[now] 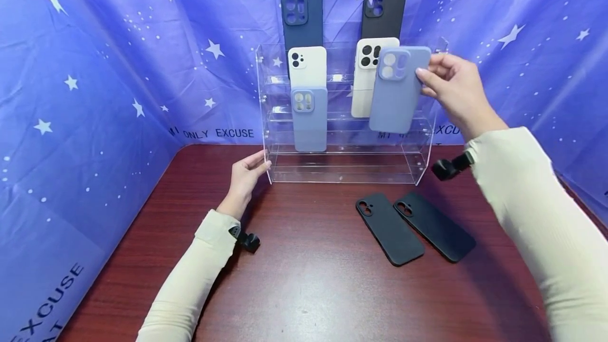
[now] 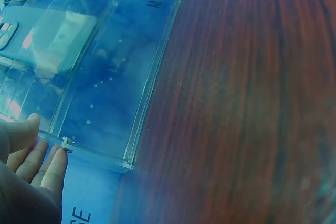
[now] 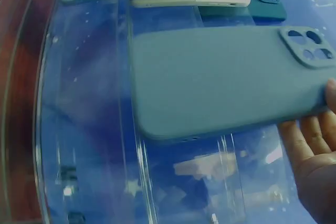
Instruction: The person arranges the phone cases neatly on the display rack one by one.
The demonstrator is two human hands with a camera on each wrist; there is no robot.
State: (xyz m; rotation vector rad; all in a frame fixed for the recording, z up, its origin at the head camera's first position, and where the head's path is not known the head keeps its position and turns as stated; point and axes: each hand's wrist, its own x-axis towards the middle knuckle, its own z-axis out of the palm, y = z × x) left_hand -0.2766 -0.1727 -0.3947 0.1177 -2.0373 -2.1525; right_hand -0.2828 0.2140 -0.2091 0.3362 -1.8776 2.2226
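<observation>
My right hand [image 1: 457,86] pinches a light blue phone case [image 1: 400,94] by its upper right edge, thumb in front. In the right wrist view the same case [image 3: 210,82] is tilted over the tiers of the clear stand, its camera cutout near the thumb. In the head view it partly covers a white phone case [image 1: 363,91] on the stand. Low on the left side of the clear acrylic display stand [image 1: 339,177], my left hand [image 1: 244,179] grips the side panel's edge. The left wrist view shows the thumb and fingertips [image 2: 56,169] on either side of that panel.
On the stand's left are a dark blue case [image 1: 304,30], a white case [image 1: 311,70] and another light blue case [image 1: 311,128]. A black case [image 1: 387,20] is at top right. Two black cases [image 1: 394,234] lie on the brown table [image 1: 304,278]. A starry blue curtain [image 1: 114,67] hangs behind.
</observation>
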